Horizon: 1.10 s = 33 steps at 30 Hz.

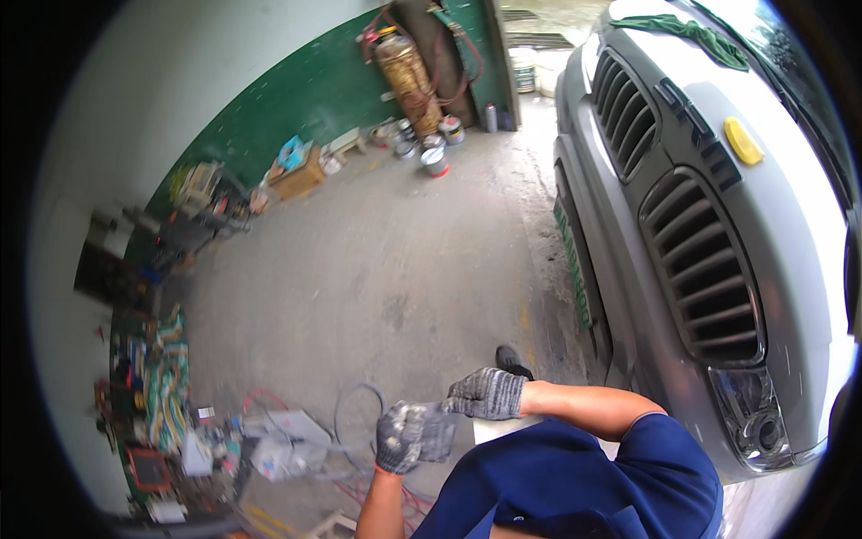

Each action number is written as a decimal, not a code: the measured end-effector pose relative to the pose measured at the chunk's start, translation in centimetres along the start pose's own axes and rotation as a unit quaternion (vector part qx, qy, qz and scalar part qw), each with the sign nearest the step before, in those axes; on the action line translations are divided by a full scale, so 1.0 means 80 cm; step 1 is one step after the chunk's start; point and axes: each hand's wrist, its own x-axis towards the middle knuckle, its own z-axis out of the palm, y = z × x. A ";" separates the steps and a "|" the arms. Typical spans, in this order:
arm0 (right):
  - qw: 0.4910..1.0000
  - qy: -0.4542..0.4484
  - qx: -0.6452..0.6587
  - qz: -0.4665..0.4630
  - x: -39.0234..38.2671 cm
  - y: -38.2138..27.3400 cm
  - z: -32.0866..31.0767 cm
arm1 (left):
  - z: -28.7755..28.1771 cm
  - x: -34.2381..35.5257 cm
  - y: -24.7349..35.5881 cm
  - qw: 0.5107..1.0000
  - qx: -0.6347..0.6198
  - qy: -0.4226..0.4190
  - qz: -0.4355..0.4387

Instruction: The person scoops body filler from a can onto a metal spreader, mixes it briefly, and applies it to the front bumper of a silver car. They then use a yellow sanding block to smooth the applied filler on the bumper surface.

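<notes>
Both my hands wear grey knitted gloves and are held close together in front of my body. My left hand (401, 438) is closed on a thin, dark grey sheet (438, 437), which looks partly see-through or blurred. At the sheet's upper right edge, the fingertips of my right hand (488, 393) are pinched together on it. Just below the right hand shows a flat whitish thing (492, 431) whose kind I cannot make out. To my right stands a silver-grey car (620, 234) with two dark grilles.
On the car's hood lie a yellow oval pad (743, 141) and a green cloth (687, 38). A rusty gas cylinder (409, 81) leans by the green wall, near paint cans (435, 162). Hoses (359, 391) and clutter lie on the floor at the left.
</notes>
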 end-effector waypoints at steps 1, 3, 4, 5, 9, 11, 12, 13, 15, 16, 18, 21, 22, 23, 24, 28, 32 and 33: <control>1.000 0.007 -0.002 0.009 0.030 0.002 -0.027 | -0.018 0.036 -0.004 0.994 -0.041 -0.017 -0.097; 0.997 0.068 0.040 0.003 0.095 0.023 -0.066 | -0.031 0.109 -0.015 0.994 -0.068 0.014 -0.090; 0.991 0.098 0.091 0.018 0.126 0.029 -0.084 | -0.031 0.147 -0.013 0.994 -0.070 0.066 -0.050; 0.982 0.129 0.137 0.029 0.158 0.036 -0.107 | -0.027 0.188 -0.009 0.990 -0.076 0.121 -0.006; 0.978 0.062 0.187 0.065 0.271 0.059 -0.159 | -0.059 0.335 -0.060 0.971 -0.123 0.180 -0.094; 0.982 0.167 0.057 0.067 0.334 0.111 -0.123 | -0.054 0.410 -0.074 0.979 -0.103 0.158 -0.078; 0.990 0.088 0.048 0.096 0.372 0.123 -0.158 | -0.052 0.442 -0.092 0.958 -0.231 0.153 -0.068; 0.991 0.011 0.044 0.128 0.411 0.136 -0.190 | -0.054 0.484 -0.080 0.904 -0.379 0.116 -0.159; 0.987 0.105 0.069 0.097 0.487 0.191 -0.200 | -0.060 0.578 -0.086 0.792 -0.550 0.040 -0.263; 0.971 0.189 0.104 0.099 0.522 0.205 -0.205 | -0.062 0.624 -0.124 0.761 -0.587 0.013 -0.277; 0.953 0.110 0.219 0.181 0.601 0.217 -0.260 | -0.076 0.726 -0.205 0.726 -0.630 -0.044 -0.274; 0.984 0.015 0.161 0.073 0.688 0.234 -0.315 | -0.118 0.882 -0.259 0.810 -0.542 -0.028 -0.224; 0.938 -0.004 0.280 0.206 0.710 0.209 -0.344 | -0.132 0.934 -0.282 0.769 -0.594 0.016 -0.236; 0.944 0.053 0.254 0.202 0.735 0.219 -0.360 | -0.141 0.982 -0.296 0.724 -0.641 0.057 -0.249; 0.952 0.133 0.169 0.218 0.761 0.229 -0.385 | -0.145 1.025 -0.307 0.734 -0.615 0.042 -0.286; 0.949 0.210 -0.153 0.178 0.863 0.262 -0.475 | -0.086 1.136 -0.318 0.783 -0.525 -0.019 -0.333; 0.955 0.188 -0.164 0.160 0.955 0.371 -0.542 | -0.041 1.267 -0.412 0.713 -0.540 -0.084 -0.439; 0.959 0.172 -0.148 0.169 0.966 0.387 -0.564 | -0.035 1.300 -0.501 0.658 -0.579 -0.093 -0.473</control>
